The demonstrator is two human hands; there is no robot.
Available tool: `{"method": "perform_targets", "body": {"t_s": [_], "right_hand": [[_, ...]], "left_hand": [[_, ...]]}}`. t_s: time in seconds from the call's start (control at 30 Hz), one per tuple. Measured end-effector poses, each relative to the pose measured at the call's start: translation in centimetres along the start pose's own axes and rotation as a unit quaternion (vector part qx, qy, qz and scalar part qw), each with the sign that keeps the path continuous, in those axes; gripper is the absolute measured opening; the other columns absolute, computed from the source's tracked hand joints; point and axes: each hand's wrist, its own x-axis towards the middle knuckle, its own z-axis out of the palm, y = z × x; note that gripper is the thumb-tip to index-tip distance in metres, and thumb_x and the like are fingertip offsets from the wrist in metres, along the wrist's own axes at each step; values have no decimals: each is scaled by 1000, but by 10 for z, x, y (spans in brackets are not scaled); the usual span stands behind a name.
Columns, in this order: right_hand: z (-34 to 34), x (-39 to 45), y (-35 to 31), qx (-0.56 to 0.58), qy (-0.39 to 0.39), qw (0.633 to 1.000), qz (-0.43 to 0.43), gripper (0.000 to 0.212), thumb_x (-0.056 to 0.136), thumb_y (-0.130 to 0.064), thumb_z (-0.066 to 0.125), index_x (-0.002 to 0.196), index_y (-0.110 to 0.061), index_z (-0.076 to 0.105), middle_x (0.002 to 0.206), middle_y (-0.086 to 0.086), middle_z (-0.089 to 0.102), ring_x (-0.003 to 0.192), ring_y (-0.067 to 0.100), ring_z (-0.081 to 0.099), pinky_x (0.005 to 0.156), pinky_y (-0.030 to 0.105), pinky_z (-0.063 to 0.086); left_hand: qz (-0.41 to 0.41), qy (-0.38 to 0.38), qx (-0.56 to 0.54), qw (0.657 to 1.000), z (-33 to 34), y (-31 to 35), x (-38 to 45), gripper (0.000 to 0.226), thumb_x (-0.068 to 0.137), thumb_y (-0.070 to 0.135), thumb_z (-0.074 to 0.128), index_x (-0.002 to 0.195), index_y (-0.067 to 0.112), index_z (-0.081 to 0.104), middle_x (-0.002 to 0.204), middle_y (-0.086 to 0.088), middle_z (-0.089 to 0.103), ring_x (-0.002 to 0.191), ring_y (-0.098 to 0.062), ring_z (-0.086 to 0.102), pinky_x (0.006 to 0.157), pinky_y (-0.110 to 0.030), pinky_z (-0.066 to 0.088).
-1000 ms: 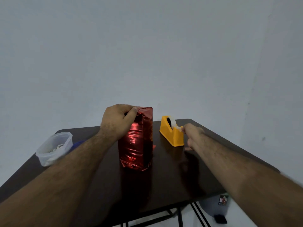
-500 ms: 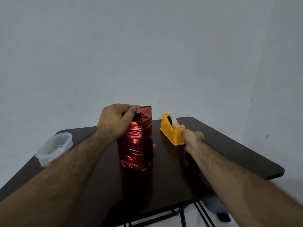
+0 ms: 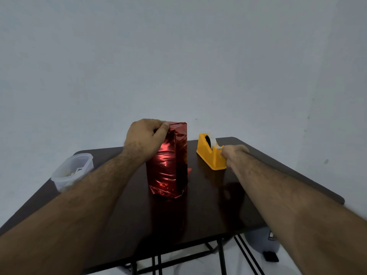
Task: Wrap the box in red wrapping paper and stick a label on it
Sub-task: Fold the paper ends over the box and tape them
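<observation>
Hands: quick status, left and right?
Left hand: grips the top of the red-wrapped box.
Right hand: at the yellow tape dispenser; grip cannot be told.

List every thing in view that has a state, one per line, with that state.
Box: upright on the table, covered in red wrapping paper, top fold held down.
Left hand: grips the box's top.
Right hand: at the tape dispenser's cutter end, fingers curled; whether it pinches tape cannot be told.
Tape dispenser: upright, roll loaded.
Plastic container: lid off, small items inside.
</observation>
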Motion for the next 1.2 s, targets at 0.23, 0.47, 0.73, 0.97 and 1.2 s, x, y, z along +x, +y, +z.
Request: {"method": "perform_targets", "body": {"t_s": [0.23, 0.47, 0.73, 0.97, 1.2], "right_hand": [[-15, -5, 18, 99, -7, 995, -23, 35, 86, -12, 82, 115, -3, 66, 103, 9, 66, 94, 27, 64, 77, 34, 53], [-20, -41, -26, 234, -143, 958, -85, 48, 80, -23, 92, 120, -7, 70, 111, 5, 69, 99, 19, 64, 71, 35, 51], [-34, -94, -83, 231, -208, 938, -154, 29, 84, -25, 87, 108, -13, 77, 102, 2, 79, 79, 15, 59, 58, 30, 45], [-46, -117, -105, 28, -243, 918, -312, 8, 88, -14, 81, 95, -13, 79, 94, -1, 78, 77, 11, 57, 61, 24, 43], [-52, -127, -129, -138, -287, 856, -408, 4, 100, -17, 69, 98, -17, 73, 100, -1, 70, 87, 13, 59, 68, 28, 47]], "left_hand": [[-11, -9, 10, 1000, -1, 4, -1, 39, 106, 43, 54, 97, 18, 82, 71, 2, 74, 64, -18, 71, 63, -46, 64], [16, -12, 89, 996, -2, 18, -4, 51, 107, 39, 56, 57, 24, 54, 53, 10, 55, 57, -7, 55, 56, -26, 38], [47, -82, 235, 967, -5, 46, -1, 34, 103, 33, 48, 79, 19, 68, 80, -4, 69, 83, -26, 64, 77, -39, 55], [2, -147, 109, 983, -30, 46, -8, 51, 98, 19, 59, 146, 21, 38, 139, -2, 70, 121, -25, 66, 99, -39, 55], [-36, -151, 12, 988, -39, 33, -5, 46, 100, 21, 59, 143, 27, 40, 141, 7, 69, 110, -14, 69, 92, -32, 55]]}}
